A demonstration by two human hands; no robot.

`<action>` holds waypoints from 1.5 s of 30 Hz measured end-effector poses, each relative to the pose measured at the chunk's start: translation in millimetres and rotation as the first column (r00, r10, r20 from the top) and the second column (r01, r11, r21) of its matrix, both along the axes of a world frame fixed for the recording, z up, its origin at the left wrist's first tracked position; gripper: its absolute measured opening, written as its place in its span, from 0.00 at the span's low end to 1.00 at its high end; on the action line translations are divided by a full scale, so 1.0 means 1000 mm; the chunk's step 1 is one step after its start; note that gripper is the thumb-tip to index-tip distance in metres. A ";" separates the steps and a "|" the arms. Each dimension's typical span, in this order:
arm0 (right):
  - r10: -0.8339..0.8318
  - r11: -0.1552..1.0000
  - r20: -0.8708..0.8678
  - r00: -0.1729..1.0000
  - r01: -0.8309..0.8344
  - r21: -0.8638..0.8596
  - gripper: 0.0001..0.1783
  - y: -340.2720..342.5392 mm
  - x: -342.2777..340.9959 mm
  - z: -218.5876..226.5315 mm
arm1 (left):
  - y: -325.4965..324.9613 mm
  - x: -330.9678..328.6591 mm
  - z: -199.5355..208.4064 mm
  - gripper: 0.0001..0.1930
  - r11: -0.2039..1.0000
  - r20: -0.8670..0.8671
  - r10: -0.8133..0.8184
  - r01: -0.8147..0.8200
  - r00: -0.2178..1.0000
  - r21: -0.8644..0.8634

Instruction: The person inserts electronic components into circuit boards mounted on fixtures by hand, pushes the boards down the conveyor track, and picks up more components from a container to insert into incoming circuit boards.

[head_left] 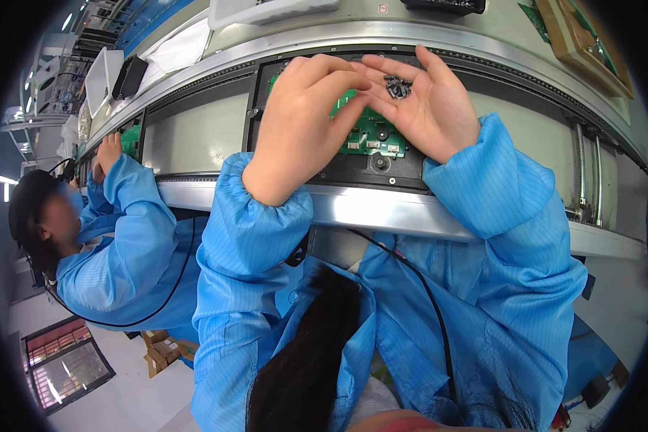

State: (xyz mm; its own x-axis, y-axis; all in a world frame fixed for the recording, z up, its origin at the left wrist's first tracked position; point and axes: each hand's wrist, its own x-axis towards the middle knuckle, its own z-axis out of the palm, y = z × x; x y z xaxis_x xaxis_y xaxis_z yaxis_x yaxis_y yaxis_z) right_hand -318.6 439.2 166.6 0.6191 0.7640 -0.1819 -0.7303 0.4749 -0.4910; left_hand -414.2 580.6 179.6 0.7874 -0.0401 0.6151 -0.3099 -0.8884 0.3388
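My right hand (pixel 435 104) is turned palm up, its fingers loosely spread, with a small heap of dark electronic components (pixel 397 87) cupped in it. Close beside its fingertips, my left hand (pixel 299 119) has thumb and fingers drawn together in a pinch. Whatever lies between those fingertips, if anything, is too small or hidden to make out. Below both hands is a green circuit board (pixel 353 138) with several white connectors and a round black part, set in a black carrier frame (pixel 408 164). The left hand covers much of the board's left side.
The carrier sits on a conveyor with a silver front rail (pixel 381 209). A cardboard box (pixel 579 43) holding green boards stands at the far right. At the back are a black tray (pixel 446 6) and a white tray (pixel 270 10). On the left, a co-worker in blue (pixel 115 252) handles another board.
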 end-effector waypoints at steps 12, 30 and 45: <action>0.353 0.849 0.066 0.933 -0.349 0.396 0.36 -0.001 0.012 -0.037 | -0.001 0.009 0.009 0.08 0.976 -0.044 -0.104 0.111 0.994 0.189; 0.083 0.996 -0.046 0.995 -0.085 -0.036 0.35 -0.003 0.001 0.005 | 0.011 -0.016 0.017 0.07 0.903 -0.168 -0.081 0.001 0.982 -0.429; 0.079 0.996 0.016 0.997 -0.079 0.040 0.33 -0.005 0.011 0.004 | 0.031 -0.024 0.008 0.04 0.944 -0.340 0.014 -0.124 0.940 -0.304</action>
